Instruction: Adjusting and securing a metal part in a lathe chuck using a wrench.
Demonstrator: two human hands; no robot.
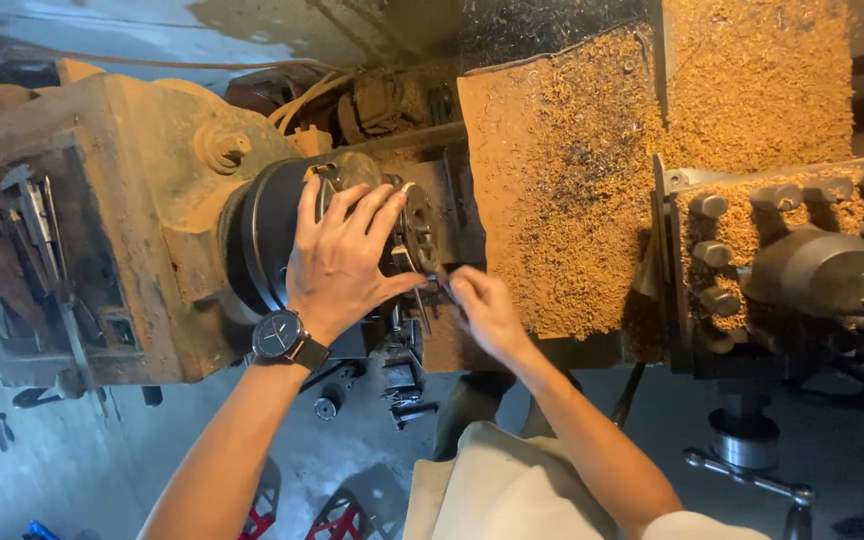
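Black steel lathe chuck [272, 235], mounted on the rusty headstock [122, 220] at the machine's left end: my left hand [342, 265], wristwatch [280, 337] on, lies spread wide over its front face. My right hand [482, 305], fingers pinched narrow, touches the chuck's lower right edge; whether it holds anything I cannot tell. Sawdust [572, 180] covers the bed to the right, up to the tool turret [802, 265].
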